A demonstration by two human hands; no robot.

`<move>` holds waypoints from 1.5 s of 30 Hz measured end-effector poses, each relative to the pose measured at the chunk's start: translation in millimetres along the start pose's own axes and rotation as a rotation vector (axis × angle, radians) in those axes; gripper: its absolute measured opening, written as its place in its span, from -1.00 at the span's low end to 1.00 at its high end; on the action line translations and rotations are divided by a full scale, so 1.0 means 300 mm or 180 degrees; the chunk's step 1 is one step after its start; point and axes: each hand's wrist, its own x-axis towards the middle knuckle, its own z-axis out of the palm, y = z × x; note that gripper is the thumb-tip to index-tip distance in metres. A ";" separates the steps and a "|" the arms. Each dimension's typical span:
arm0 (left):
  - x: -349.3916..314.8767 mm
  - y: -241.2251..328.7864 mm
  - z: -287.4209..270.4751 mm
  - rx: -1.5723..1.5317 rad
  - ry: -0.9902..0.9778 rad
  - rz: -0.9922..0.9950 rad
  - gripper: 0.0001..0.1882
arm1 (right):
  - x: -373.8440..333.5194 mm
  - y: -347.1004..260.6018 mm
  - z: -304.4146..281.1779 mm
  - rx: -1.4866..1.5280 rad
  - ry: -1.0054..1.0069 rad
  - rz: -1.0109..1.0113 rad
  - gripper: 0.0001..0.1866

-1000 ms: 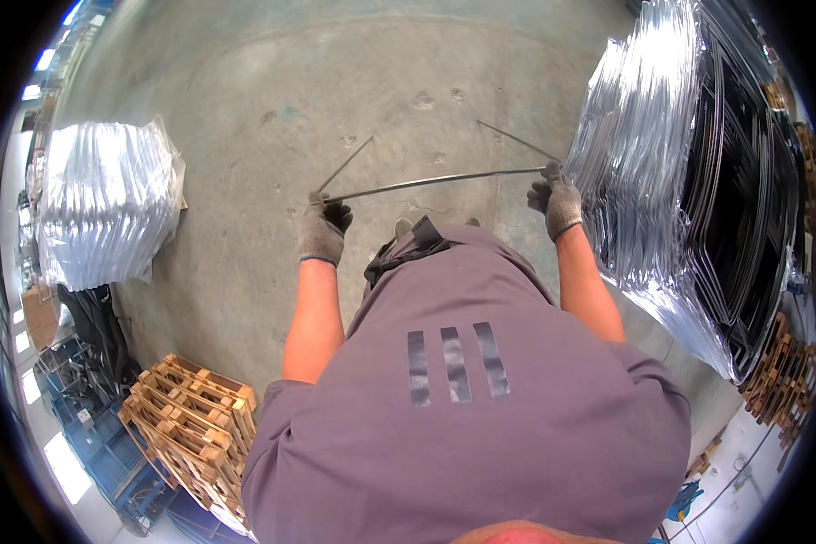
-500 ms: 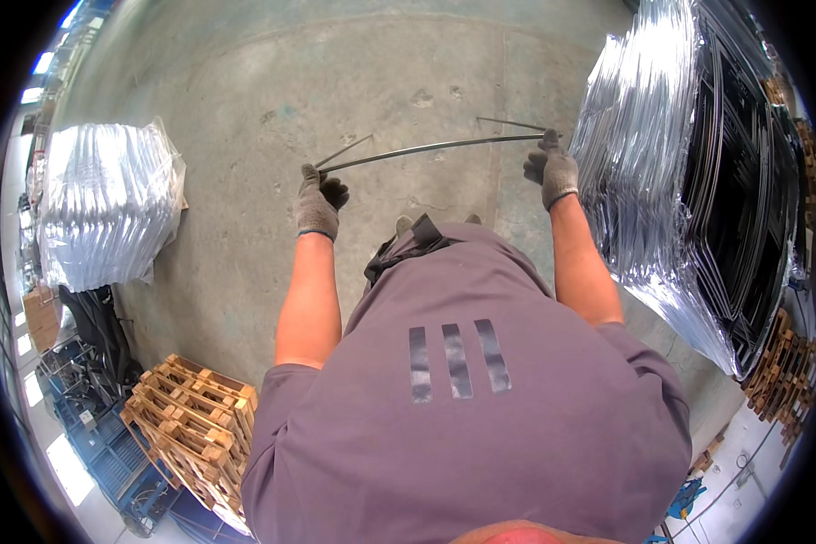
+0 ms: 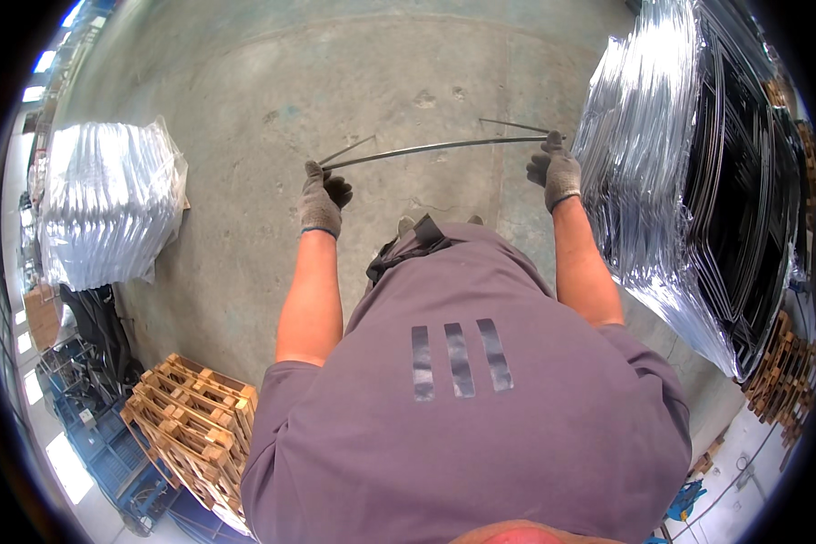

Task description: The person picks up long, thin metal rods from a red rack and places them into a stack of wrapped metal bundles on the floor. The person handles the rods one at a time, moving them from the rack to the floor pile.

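A dark, thin metal frame [image 3: 435, 147] is held out in front of me, over the concrete floor. Its long bar spans from hand to hand, and a shorter rod angles inward from each end. My left hand [image 3: 323, 198], in a grey work glove, is closed on the bar's left end, thumb along it. At the other end, my right hand [image 3: 556, 170], gloved the same way, grips the bar near its corner. The fingers below the bar are partly curled on both hands. Close to my right hand rises a tall stack of dark metal frames [image 3: 734, 190].
Shiny silver film [image 3: 639, 154] covers the near side of that stack. At the left stands another film-wrapped stack [image 3: 109, 204]. Wooden pallets [image 3: 195, 417] are piled at the lower left, beside blue racking [image 3: 109, 435]. More pallets [image 3: 775, 381] stand at the lower right.
Almost nothing differs. Both hands and the metal frame have shifted very slightly to the right, with the grip unchanged.
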 end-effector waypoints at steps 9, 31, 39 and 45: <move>0.013 -0.010 -0.012 0.0059 -0.0044 0.0021 -0.36 | 0.016 0.007 0.002 0.0094 0.0004 -0.0005 -0.34; 0.012 -0.002 -0.006 0.0074 -0.0009 -0.0059 -0.34 | 0.002 -0.019 0.016 -0.0033 0.0007 -0.0026 -0.18; 0.002 0.004 -0.002 0.0074 -0.0046 -0.0029 -0.37 | 0.044 0.010 0.000 0.0152 -0.0029 -0.0050 -0.30; 0.005 0.003 0.004 0.0056 -0.0065 -0.0050 -0.38 | 0.017 -0.003 0.000 0.0096 -0.0057 -0.0039 -0.27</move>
